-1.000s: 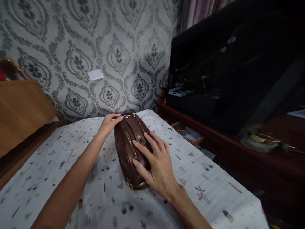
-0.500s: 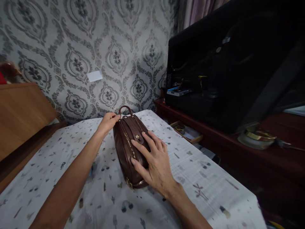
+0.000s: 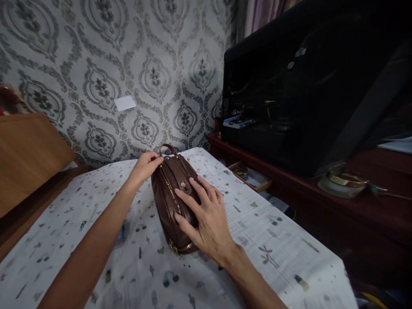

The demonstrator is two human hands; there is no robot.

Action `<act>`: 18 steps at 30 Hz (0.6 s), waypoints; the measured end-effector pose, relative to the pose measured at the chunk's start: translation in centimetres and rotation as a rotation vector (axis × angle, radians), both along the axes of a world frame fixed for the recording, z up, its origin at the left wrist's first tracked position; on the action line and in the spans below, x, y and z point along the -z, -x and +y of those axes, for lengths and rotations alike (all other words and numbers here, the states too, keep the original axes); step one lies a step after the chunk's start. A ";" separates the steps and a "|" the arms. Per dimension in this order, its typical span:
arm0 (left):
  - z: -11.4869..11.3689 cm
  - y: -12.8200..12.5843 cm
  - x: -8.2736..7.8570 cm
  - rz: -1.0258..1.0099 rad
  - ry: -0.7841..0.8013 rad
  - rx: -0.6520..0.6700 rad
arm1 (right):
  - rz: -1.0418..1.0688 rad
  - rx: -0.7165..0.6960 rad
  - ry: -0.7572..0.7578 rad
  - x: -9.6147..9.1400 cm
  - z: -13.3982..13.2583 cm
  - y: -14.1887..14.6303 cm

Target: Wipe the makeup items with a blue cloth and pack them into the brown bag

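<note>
A dark brown leather handbag lies on the patterned white cloth, with a gold zip running along its top and a strap with a metal stud. Its loop handle rises at the far end. My left hand is closed in a pinch at the bag's far left corner, beside the base of the handle. The fingertips hide what exactly they grip there. Across the near right part of the bag, my right hand lies with fingers spread. Gold zip pulls hang at the near end.
The white printed cloth covers the surface under the bag. On the right, a big black screen stands on a dark red cabinet with an open drawer and a roll of tape. A wooden panel is at left.
The view has shifted slightly, so things sit a little further left. Both hands keep their places on the handbag.
</note>
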State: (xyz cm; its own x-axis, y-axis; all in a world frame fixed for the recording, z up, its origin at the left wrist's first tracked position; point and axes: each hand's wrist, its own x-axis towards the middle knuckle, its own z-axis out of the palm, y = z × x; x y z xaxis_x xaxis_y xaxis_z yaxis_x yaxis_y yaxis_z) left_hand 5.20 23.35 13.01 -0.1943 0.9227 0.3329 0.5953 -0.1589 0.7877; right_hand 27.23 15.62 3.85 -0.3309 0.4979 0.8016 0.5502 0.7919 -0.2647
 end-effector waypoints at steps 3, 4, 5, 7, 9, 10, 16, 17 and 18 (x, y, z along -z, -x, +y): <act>1.5 -0.5 -0.6 -0.012 0.020 0.017 | 0.009 -0.011 0.002 0.1 0.1 0.0; 2.2 -0.8 -0.9 -0.024 0.032 0.029 | 0.013 -0.015 0.003 0.1 0.1 0.0; 2.8 -1.1 -1.1 -0.040 0.049 0.044 | 0.016 -0.018 0.004 0.1 0.1 0.0; 3.9 -1.7 -1.4 -0.073 0.085 0.069 | 0.022 -0.022 0.005 0.1 0.1 -0.1; 4.8 -2.2 -1.6 -0.093 0.114 0.083 | 0.024 -0.023 0.004 0.1 0.1 -0.1; 5.1 -2.4 -1.7 -0.096 0.119 0.084 | 0.022 -0.022 0.002 0.1 0.1 -0.1; 5.8 -2.9 -0.8 -0.076 0.025 0.043 | 0.015 0.016 0.010 0.1 0.0 0.0; 5.8 -2.9 -0.5 -0.078 0.001 0.030 | 0.020 0.028 0.021 0.1 0.0 0.0; 5.8 -2.9 -0.3 -0.081 -0.021 0.017 | 0.024 0.040 0.034 0.1 0.0 0.1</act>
